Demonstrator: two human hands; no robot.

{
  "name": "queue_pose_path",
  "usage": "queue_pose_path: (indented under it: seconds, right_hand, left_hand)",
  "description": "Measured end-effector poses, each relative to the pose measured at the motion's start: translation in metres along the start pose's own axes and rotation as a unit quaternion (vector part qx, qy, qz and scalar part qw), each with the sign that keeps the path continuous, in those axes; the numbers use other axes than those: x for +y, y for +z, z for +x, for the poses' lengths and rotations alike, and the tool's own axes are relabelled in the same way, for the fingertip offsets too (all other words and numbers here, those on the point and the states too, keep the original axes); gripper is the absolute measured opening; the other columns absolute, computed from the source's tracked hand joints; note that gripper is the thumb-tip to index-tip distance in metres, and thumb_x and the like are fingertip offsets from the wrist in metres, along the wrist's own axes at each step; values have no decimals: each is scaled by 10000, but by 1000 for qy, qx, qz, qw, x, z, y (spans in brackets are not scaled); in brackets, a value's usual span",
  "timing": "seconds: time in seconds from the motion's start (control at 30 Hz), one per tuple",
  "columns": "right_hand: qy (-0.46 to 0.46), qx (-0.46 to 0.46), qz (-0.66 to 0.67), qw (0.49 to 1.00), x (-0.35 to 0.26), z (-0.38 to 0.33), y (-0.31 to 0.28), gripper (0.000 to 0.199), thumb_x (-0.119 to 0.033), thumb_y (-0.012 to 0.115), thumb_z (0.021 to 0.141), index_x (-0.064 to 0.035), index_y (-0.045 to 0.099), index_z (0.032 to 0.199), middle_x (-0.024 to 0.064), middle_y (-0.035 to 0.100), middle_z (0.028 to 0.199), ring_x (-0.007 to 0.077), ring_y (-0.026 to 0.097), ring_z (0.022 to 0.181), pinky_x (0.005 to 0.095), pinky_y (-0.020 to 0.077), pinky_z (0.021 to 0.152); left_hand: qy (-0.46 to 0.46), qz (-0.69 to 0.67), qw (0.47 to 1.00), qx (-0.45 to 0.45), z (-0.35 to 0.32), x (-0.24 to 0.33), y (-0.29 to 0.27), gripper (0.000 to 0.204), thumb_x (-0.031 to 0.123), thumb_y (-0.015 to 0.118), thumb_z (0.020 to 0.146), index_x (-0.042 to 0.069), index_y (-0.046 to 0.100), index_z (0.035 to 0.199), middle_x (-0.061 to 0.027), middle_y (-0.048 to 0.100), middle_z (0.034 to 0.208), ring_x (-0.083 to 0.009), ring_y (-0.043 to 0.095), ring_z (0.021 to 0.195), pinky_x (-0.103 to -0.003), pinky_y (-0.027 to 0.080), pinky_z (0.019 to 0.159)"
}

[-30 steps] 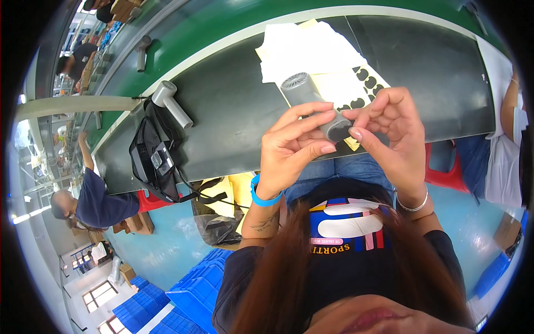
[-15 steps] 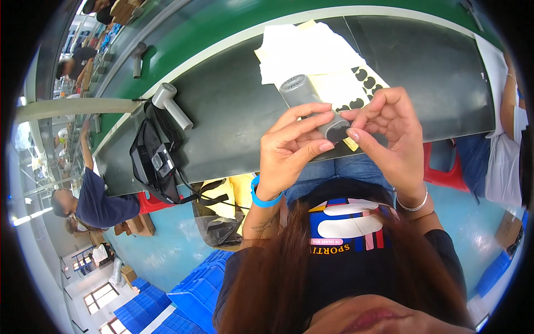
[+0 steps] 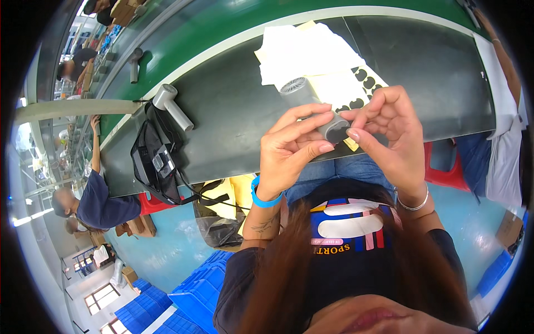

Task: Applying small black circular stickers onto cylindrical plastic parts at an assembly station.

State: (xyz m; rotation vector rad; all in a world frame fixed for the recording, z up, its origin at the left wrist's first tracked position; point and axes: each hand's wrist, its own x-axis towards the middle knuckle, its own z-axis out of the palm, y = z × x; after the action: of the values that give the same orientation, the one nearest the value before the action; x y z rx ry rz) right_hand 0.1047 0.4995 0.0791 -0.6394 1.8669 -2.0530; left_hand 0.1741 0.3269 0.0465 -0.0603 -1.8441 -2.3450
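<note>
A grey hair dryer (image 3: 296, 92) is in my left hand (image 3: 290, 146), whose fingers wrap round its handle. The handle's end, turned toward me, carries a round black sticker (image 3: 337, 133). At this end my right hand (image 3: 387, 131) is closed, its thumb and forefinger pinching at the sticker's edge; the exact contact is partly hidden by the fingertips. Just beyond my hands lies a pale sheet of black notched stickers (image 3: 366, 80). White and cream sheets (image 3: 306, 50) are piled behind and partly over it.
Left on the dark bench (image 3: 222, 83) are another grey hair dryer (image 3: 172, 107) and a black mesh bag (image 3: 153, 156). Beyond runs a green conveyor belt (image 3: 183, 33) bearing a hair dryer (image 3: 135, 65). Blue crates (image 3: 200, 284) stand behind at left. Co-workers sit at both sides.
My hands stay almost still, while the held hair dryer's head dips slightly. On the belt, the hair dryer has shifted a little toward the left. Co-workers' arms at both sides have moved.
</note>
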Motion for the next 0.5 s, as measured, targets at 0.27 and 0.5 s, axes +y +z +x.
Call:
queue_pose_path:
  seconds: [0.27, 0.5]
  right_hand:
    - [4, 1, -13, 1000, 0, -1, 0, 291, 70, 624, 802, -43, 423, 980, 52, 601, 824, 152, 645, 931, 224, 510, 724]
    - [5, 7, -18, 1000, 0, -1, 1, 290, 65, 625, 799, -41, 425, 978, 52, 601, 823, 154, 649, 926, 227, 516, 722]
  left_hand:
    - [6, 14, 1000, 1, -1, 0, 0, 368, -98, 655, 781, -46, 612, 1143, -141, 507, 1259, -154, 634, 890, -250, 557, 782]
    - [1, 11, 1000, -2, -1, -1, 0, 355, -103, 647, 788, -47, 613, 1138, -145, 505, 1259, -160, 638, 895, -252, 556, 794]
